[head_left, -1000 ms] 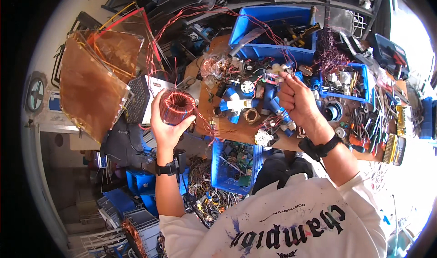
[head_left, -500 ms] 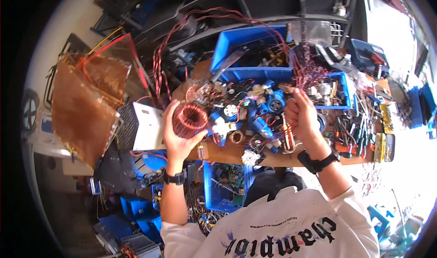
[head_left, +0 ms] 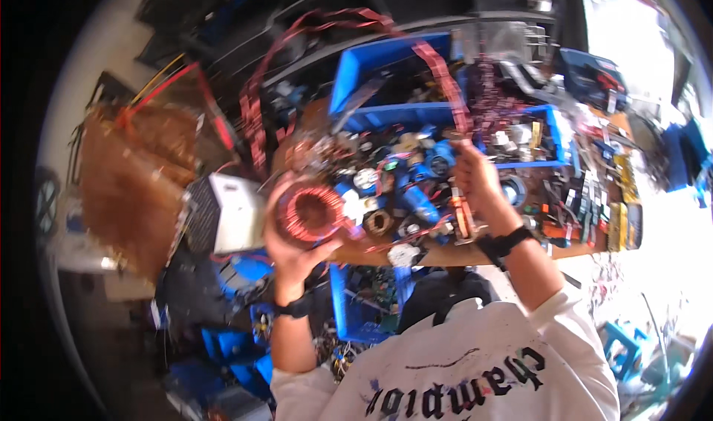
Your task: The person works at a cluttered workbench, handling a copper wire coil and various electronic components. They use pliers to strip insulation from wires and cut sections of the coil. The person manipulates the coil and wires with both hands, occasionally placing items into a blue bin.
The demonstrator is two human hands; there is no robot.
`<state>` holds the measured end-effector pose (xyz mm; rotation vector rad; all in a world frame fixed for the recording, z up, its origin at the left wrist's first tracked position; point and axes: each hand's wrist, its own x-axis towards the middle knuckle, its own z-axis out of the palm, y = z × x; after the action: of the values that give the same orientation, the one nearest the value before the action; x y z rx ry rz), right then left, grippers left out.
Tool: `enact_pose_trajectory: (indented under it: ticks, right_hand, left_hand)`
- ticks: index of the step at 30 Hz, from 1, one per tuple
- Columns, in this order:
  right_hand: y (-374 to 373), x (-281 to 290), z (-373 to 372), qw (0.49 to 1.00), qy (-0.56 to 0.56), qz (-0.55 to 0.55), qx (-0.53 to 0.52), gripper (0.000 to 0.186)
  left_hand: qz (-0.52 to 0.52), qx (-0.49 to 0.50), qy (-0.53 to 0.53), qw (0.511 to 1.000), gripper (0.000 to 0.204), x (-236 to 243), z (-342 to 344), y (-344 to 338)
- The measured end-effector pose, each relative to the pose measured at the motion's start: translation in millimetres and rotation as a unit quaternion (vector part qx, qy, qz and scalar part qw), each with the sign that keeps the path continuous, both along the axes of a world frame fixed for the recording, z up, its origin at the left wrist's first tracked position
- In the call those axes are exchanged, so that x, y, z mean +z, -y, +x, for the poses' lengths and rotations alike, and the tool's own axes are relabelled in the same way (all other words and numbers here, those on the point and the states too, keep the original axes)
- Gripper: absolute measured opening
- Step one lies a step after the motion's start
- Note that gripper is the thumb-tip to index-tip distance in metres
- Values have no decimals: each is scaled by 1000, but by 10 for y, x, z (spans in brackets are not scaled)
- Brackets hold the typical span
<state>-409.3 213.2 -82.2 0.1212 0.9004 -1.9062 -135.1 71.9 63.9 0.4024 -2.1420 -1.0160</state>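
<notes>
Two bare hands are raised over a cluttered wooden table [head_left: 445,254]. The left hand [head_left: 293,243] cups a ring-shaped copper coil [head_left: 308,213], its fingers clamped around the coil's outer rim from below and the side, so the coil sits up off the table with its hole facing the camera. The right hand [head_left: 479,187] is closed, fingers together, on a flat band of reddish copper wire [head_left: 434,61] — the band rises from that hand, arches high over a blue bin [head_left: 371,68] and comes down on the left toward the coil. Motion blur smears the band. Each wrist wears a dark strap. Blue capacitors [head_left: 420,198], small parts and a second blue tray [head_left: 553,124] crowd the table between and behind the hands. A white box [head_left: 230,209] stands just beside the coil, at left.
</notes>
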Motion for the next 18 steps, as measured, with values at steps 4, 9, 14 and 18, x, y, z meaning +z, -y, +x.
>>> enact_pose_trajectory:
  ticks: [4,9,14,18]
  right_hand:
    - [-28,21,-1,996,61,-55,41,24]
    - [-142,190,193,992,58,-108,41,22]
    - [-283,391,411,992,12,-124,28,23]
    - [-295,686,611,993,-25,-117,-2,26]
  left_hand:
    - [-159,47,2,986,93,162,-4,-57]
    - [-249,75,-9,966,94,221,84,-48]
    - [-261,100,-15,960,96,287,137,64]
    - [-199,90,-66,974,95,240,148,205]
